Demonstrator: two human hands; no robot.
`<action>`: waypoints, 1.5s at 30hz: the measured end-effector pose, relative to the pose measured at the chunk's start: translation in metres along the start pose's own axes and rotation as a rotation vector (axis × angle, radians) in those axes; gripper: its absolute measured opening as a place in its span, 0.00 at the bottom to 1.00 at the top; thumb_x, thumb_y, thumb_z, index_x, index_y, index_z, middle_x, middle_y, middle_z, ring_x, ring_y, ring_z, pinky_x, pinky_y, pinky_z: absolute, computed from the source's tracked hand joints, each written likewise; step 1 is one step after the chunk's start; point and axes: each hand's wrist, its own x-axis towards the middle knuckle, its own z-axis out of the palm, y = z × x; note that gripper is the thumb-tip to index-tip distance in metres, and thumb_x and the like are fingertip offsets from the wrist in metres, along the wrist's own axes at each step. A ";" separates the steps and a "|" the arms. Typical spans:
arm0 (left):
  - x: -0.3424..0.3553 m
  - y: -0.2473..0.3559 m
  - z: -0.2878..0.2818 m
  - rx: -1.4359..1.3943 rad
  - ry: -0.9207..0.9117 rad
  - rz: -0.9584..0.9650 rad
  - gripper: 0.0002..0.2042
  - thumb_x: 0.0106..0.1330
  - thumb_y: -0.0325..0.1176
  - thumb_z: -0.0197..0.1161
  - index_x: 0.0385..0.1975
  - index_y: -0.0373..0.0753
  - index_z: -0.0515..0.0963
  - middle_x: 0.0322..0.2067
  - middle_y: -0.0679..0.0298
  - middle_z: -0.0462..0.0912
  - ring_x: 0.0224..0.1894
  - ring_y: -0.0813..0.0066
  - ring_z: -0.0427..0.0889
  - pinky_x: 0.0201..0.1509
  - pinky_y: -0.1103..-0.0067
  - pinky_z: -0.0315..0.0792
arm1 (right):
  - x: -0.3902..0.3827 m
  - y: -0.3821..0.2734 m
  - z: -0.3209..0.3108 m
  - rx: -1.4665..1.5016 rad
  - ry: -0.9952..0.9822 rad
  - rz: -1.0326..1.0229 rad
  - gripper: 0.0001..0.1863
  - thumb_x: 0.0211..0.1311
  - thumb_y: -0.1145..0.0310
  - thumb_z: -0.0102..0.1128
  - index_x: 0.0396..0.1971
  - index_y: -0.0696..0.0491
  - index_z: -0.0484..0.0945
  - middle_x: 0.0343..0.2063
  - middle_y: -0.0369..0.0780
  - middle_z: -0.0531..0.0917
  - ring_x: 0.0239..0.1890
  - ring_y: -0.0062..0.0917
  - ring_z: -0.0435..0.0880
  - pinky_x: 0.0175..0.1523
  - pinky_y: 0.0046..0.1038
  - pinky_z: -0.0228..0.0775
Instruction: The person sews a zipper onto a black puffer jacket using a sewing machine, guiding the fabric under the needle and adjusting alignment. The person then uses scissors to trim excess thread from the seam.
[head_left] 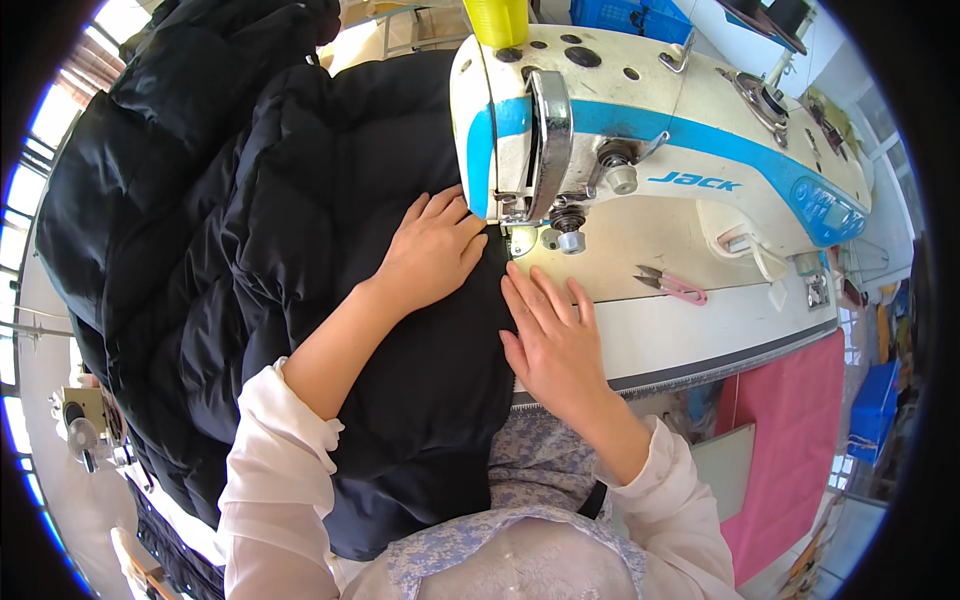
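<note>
A white and blue sewing machine [600, 110] stands before me, its needle end at the edge of a black padded jacket [330, 200]. The jacket spreads over the left of the table and hangs down to my lap. My left hand [430, 245] lies flat on the cloth just left of the needle area, fingers stretched toward the machine. At the cloth's right edge, close in front of the presser foot, rests my right hand [550, 335], with fingers extended and thumb apart. The machine head partly hides the needle and the seam.
Pink-handled thread snips [672, 284] lie on the machine bed to the right. A yellow container [497, 22] sits on top of the machine. Pink cloth [785, 450] hangs below the table's right front edge. Blue crates [630, 18] stand behind, and another sewing machine [85, 415] is at far left.
</note>
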 end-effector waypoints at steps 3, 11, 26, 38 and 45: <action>0.007 -0.010 0.003 -0.121 -0.047 -0.013 0.16 0.76 0.38 0.52 0.56 0.40 0.80 0.61 0.56 0.76 0.70 0.54 0.67 0.78 0.51 0.52 | 0.003 0.004 0.003 -0.004 0.014 0.013 0.31 0.63 0.63 0.66 0.65 0.58 0.73 0.70 0.40 0.72 0.69 0.33 0.70 0.72 0.49 0.58; 0.028 -0.015 0.007 -0.143 -0.094 0.013 0.17 0.76 0.37 0.49 0.56 0.39 0.80 0.60 0.54 0.77 0.69 0.55 0.68 0.79 0.52 0.51 | 0.008 0.013 0.004 -0.030 0.040 0.033 0.31 0.62 0.66 0.66 0.65 0.58 0.73 0.69 0.40 0.72 0.68 0.32 0.71 0.72 0.48 0.60; -0.077 0.080 -0.013 -0.222 0.130 0.169 0.18 0.59 0.18 0.63 0.51 0.33 0.82 0.54 0.57 0.83 0.58 0.56 0.82 0.56 0.68 0.81 | -0.119 -0.061 0.007 1.245 -0.405 0.521 0.23 0.71 0.57 0.66 0.22 0.60 0.75 0.14 0.37 0.70 0.17 0.20 0.63 0.25 0.29 0.61; -0.051 0.088 -0.048 -0.175 -0.173 -0.250 0.17 0.72 0.39 0.65 0.26 0.30 0.77 0.22 0.54 0.79 0.26 0.55 0.78 0.34 0.69 0.75 | -0.043 -0.110 -0.049 0.944 0.030 -0.091 0.19 0.67 0.62 0.67 0.20 0.53 0.71 0.18 0.43 0.77 0.21 0.40 0.80 0.26 0.39 0.69; -0.074 0.067 -0.039 -0.742 0.034 -0.475 0.14 0.74 0.33 0.63 0.47 0.25 0.80 0.27 0.67 0.80 0.32 0.86 0.71 0.36 0.80 0.70 | -0.029 -0.053 0.002 1.345 0.140 0.487 0.22 0.77 0.73 0.52 0.68 0.58 0.67 0.58 0.43 0.79 0.50 0.24 0.84 0.47 0.30 0.84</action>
